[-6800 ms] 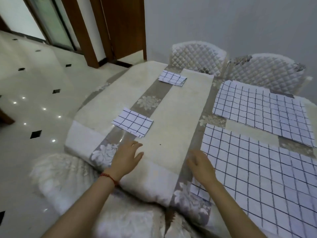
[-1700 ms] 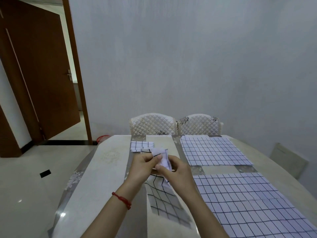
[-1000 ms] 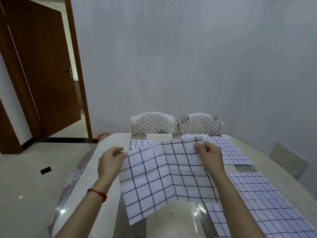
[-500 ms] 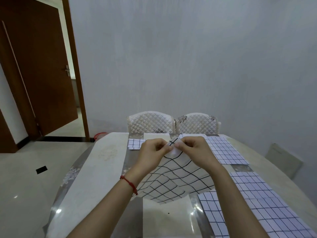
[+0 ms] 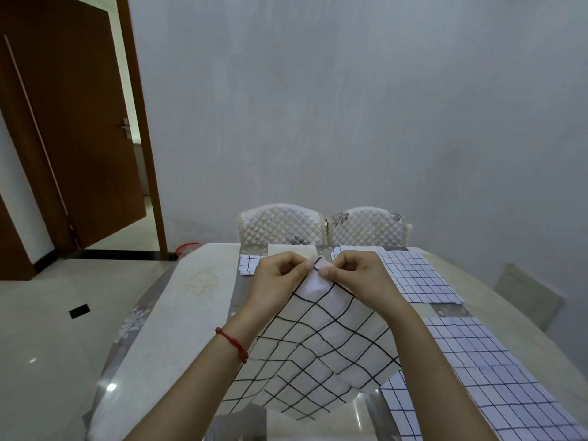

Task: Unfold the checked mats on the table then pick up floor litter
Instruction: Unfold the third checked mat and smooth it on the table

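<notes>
A white checked mat (image 5: 318, 354) hangs in the air over the table (image 5: 178, 316), partly unfolded and sagging. My left hand (image 5: 280, 278) and my right hand (image 5: 353, 278) are close together and both pinch its top corner between thumb and fingers. A small folded checked mat (image 5: 247, 264) lies on the table's far left, partly hidden behind my left hand. Two unfolded checked mats lie flat on the right side, one far (image 5: 416, 278) and one near (image 5: 483, 370).
Two quilted white chairs (image 5: 283, 224) stand at the table's far end against the grey wall. A brown door (image 5: 73, 128) stands open on the left. A red ring-shaped thing (image 5: 186, 248) lies on the floor by the doorway. A board (image 5: 525, 297) leans at the right.
I picked the near folded mat up off the table and spread it wide between my hands. Then my hands came together at its top corner, and the mat now hangs lower.
</notes>
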The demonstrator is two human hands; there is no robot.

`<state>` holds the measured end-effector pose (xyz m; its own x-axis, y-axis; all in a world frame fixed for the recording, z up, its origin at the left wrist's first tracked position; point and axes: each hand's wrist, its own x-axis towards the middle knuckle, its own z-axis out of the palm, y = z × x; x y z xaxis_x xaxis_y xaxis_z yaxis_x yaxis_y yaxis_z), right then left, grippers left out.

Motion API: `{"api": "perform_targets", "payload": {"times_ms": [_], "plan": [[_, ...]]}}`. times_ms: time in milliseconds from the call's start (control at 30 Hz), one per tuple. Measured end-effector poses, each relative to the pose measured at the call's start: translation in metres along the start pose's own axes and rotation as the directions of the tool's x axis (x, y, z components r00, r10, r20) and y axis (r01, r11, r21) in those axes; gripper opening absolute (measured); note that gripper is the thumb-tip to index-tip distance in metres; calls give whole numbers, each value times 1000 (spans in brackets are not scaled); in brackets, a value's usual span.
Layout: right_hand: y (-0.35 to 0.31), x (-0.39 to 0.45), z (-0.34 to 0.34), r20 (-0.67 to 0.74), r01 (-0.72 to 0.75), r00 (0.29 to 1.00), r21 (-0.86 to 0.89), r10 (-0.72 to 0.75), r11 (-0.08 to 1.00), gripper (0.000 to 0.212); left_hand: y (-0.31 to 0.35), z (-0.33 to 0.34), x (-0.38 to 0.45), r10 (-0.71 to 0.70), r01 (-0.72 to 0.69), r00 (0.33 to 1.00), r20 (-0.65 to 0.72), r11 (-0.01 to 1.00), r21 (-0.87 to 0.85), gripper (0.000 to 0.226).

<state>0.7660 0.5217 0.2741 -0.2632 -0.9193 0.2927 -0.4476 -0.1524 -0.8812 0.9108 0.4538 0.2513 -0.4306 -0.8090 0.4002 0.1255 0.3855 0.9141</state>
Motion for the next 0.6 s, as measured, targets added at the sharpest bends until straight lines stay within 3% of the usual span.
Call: {"api": "perform_targets", "payload": {"times_ms": [433, 500, 600], "plan": [[-3, -5, 4, 4, 101, 995, -43, -101, 994, 17, 0, -6, -1, -185, 186, 983, 17, 978, -92, 20], [-2, -7, 9, -71, 167, 981, -139, -178, 976, 24, 0, -5, -2, -197, 197, 980, 3, 976, -95, 19], [0, -9, 15, -279, 242, 897, -341, -344, 908, 12, 0, -3, -2, -200, 192, 977, -73, 976, -100, 19]]}}
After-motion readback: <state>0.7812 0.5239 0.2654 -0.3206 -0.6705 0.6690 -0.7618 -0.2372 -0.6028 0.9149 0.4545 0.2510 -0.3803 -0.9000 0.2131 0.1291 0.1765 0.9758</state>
